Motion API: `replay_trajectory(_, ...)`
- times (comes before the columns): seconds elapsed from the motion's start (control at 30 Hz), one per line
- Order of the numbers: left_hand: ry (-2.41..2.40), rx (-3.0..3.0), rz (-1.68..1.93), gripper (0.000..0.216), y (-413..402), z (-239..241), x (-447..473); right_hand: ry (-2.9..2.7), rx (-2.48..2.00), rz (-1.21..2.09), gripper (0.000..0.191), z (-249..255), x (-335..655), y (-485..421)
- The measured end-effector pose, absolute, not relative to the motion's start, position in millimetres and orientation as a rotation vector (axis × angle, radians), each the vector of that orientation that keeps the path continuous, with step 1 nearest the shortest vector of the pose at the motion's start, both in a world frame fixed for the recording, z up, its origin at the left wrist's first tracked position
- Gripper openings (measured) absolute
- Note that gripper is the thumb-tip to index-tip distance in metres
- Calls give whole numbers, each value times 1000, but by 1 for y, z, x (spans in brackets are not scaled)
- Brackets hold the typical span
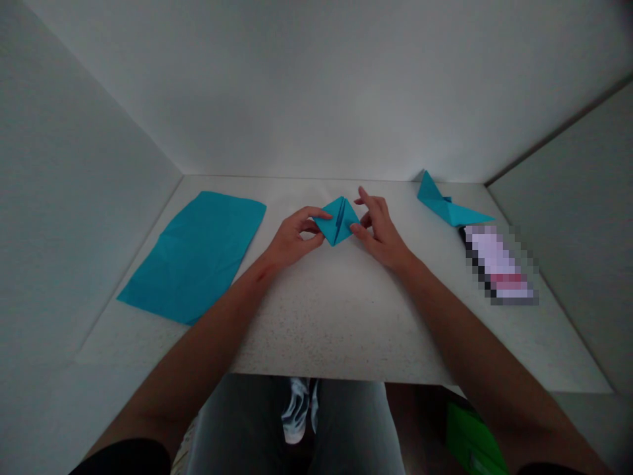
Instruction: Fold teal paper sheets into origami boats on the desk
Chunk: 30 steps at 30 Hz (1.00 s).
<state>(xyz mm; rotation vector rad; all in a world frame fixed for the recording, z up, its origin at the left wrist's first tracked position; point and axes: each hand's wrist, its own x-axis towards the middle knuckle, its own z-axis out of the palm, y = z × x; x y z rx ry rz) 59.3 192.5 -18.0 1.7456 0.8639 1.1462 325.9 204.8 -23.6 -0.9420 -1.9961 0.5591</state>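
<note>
A small blue folded paper (338, 231), diamond-shaped with a slit down its middle, is held between my hands above the white table. My left hand (297, 236) pinches its left corner, a finger lying on top and the thumb at the lower edge. At the right corner, the thumb of my right hand (380, 231) presses on the paper while the index finger sticks up, apart from it. Some fingertips are hidden behind the paper.
A large creased blue sheet (202, 257) lies on the table (316, 330) to the left. At the back right sits another folded blue paper shape (448, 208), close to a pixelated phone (499, 264). Walls enclose the table at the back and both sides. A green object (472, 439) is below the table at right.
</note>
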Motion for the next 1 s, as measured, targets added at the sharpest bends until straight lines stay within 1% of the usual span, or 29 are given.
replay_trajectory(0.03, 821, 1777, 1154, 41, 192, -16, 59, -1957, -971, 626, 63, -25, 326, 207)
replay_trajectory(0.1, 768, 1812, 1160, 45, 190, -13, 60, -1935, -1005, 760, 51, -27, 326, 209)
replay_trajectory(0.17, 795, 1799, 1152, 39, 190, -13, 61, -1934, -1016, 854, 42, -26, 326, 210)
replay_trajectory(0.23, 858, 1774, 1150, 30, 192, -15, 62, -1919, -1003, 859, 38, -22, 326, 209)
replay_trajectory(0.33, 913, 1754, 1192, 32, 194, -19, 62, -1982, -908, 790, 34, -14, 324, 206)
replay_trajectory(0.43, 948, 1757, 1254, 37, 194, -19, 63, -2124, -790, 737, 32, -9, 322, 203)
replay_trajectory(0.5, 971, 1792, 1221, 37, 193, -16, 63, -2170, -762, 695, 30, -7, 321, 202)
replay_trajectory(0.57, 964, 1840, 1170, 33, 191, -11, 63, -2172, -758, 646, 29, -7, 321, 201)
replay_trajectory(0.7, 881, 1836, 1179, 37, 188, -2, 64, -2140, -747, 609, 26, -6, 322, 199)
replay_trajectory(0.8, 847, 1764, 1245, 39, 189, -2, 65, -2106, -758, 595, 27, -4, 322, 198)
replay_trajectory(1.0, 885, 1525, 1500, 43, 200, -13, 65, -1862, -887, 481, 36, -7, 323, 200)
